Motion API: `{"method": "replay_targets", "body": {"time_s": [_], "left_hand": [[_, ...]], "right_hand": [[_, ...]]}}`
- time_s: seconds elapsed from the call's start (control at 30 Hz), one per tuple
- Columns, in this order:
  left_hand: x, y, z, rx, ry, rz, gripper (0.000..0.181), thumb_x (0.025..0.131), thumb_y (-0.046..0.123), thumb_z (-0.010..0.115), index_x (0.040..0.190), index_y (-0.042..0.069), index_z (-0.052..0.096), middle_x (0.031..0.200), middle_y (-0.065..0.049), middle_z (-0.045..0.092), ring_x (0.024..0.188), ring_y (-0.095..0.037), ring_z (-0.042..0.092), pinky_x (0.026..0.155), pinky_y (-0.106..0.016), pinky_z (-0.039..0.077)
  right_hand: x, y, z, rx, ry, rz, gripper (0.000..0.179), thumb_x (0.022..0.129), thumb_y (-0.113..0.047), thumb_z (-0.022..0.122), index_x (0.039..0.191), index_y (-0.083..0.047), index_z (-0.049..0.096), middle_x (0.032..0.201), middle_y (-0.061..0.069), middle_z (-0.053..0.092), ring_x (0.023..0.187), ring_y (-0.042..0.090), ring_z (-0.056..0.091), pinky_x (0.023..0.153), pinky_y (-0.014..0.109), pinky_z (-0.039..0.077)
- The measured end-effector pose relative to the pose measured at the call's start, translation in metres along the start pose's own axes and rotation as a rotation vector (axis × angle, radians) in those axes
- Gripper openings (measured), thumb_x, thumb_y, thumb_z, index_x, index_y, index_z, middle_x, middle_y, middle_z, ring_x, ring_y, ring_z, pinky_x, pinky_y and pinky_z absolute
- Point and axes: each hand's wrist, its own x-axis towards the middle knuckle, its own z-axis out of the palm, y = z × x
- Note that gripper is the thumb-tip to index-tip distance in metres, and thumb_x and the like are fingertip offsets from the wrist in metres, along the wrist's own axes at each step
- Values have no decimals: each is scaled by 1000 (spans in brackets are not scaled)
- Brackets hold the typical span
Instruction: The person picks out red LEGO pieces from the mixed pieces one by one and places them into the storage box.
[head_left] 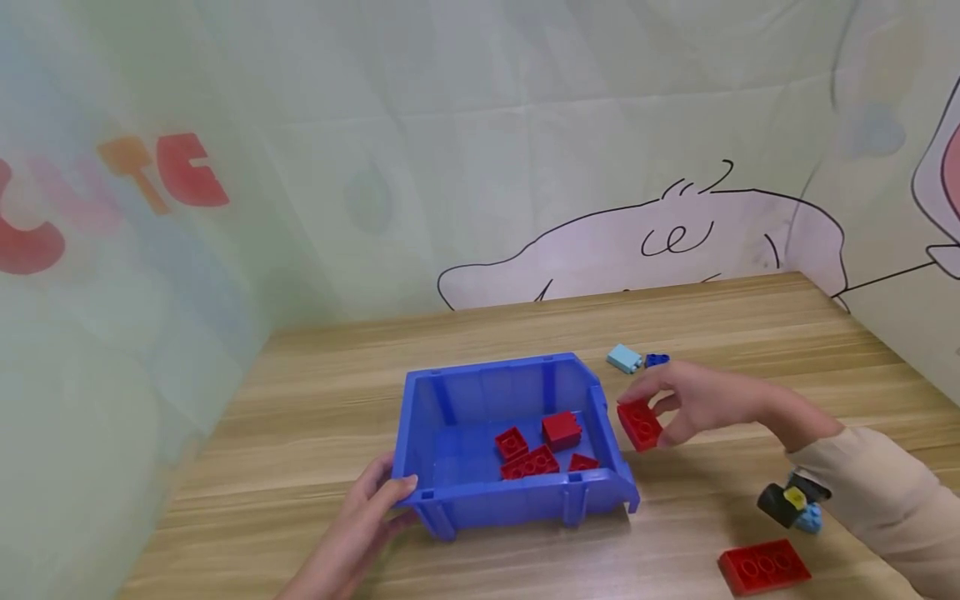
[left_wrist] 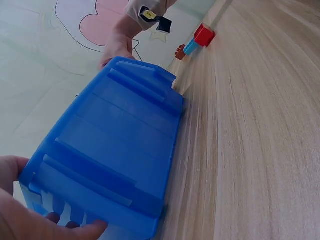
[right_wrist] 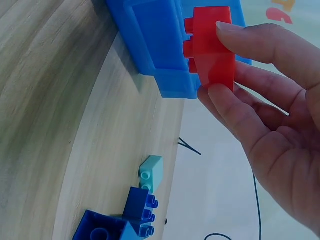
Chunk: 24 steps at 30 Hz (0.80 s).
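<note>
A blue plastic bin (head_left: 495, 500) stands on the wooden table with several red toy bricks (head_left: 561, 431) inside it. My left hand (head_left: 372, 502) grips the bin's left end, thumb over the rim and fingers beneath; the left wrist view also shows these fingers against the bin (left_wrist: 115, 135). Just beyond the bin's right end, my right hand (head_left: 705, 404) pinches a red brick (head_left: 640, 425) between thumb and fingers. In the right wrist view this red brick (right_wrist: 215, 47) has its studs facing left, in front of the bin's wall.
Behind the right hand lie a light blue brick (head_left: 624, 358) and a dark blue brick (head_left: 657, 360). Nearer the front right are a long red brick (head_left: 765, 567) and a blue brick (head_left: 809, 518) partly under the right wrist's strap. A printed cloth (head_left: 375, 167) hangs behind the table.
</note>
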Motion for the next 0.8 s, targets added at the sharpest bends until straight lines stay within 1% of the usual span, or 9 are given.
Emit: {"method": "replay_targets", "body": {"time_s": [0.2, 0.4, 0.5, 0.63, 0.8], "left_hand": [[-1, 0, 1, 4, 8, -2, 54, 87, 14, 50, 134, -7, 34, 127, -25, 43, 110, -29, 48, 93, -48, 44], [-1, 0, 1, 4, 15, 2, 54, 86, 14, 50, 134, -7, 35, 126, -24, 44, 109, -29, 49, 93, -48, 45], [-1, 1, 1, 1, 15, 1, 55, 86, 14, 50, 134, -8, 34, 126, -25, 44, 109, -30, 49, 93, -48, 45], [-1, 1, 1, 8, 6, -8, 57, 87, 15, 50, 136, -7, 32, 129, -26, 41, 112, -32, 47, 94, -49, 43], [-2, 2, 0, 15, -7, -15, 58, 87, 15, 49, 137, -7, 29, 131, -27, 39, 114, -33, 45, 95, -51, 42]], "right_hand": [[7, -3, -1, -4, -9, 13, 51, 75, -11, 76, 121, 1, 58, 119, 11, 56, 110, 31, 50, 84, 33, 52], [17, -10, -3, -46, -33, -43, 49, 76, -13, 75, 121, -1, 59, 118, 9, 60, 107, 25, 55, 84, 32, 52], [21, -12, -3, -52, -46, -61, 49, 76, -12, 75, 120, 1, 59, 116, 9, 60, 105, 23, 57, 83, 31, 52], [24, -15, -3, -51, -53, -54, 50, 75, -9, 75, 120, 4, 58, 116, 10, 59, 106, 26, 56, 84, 33, 52], [29, -18, -2, -54, -54, -43, 50, 75, -9, 75, 120, 4, 58, 112, 6, 59, 106, 25, 54, 85, 37, 52]]}}
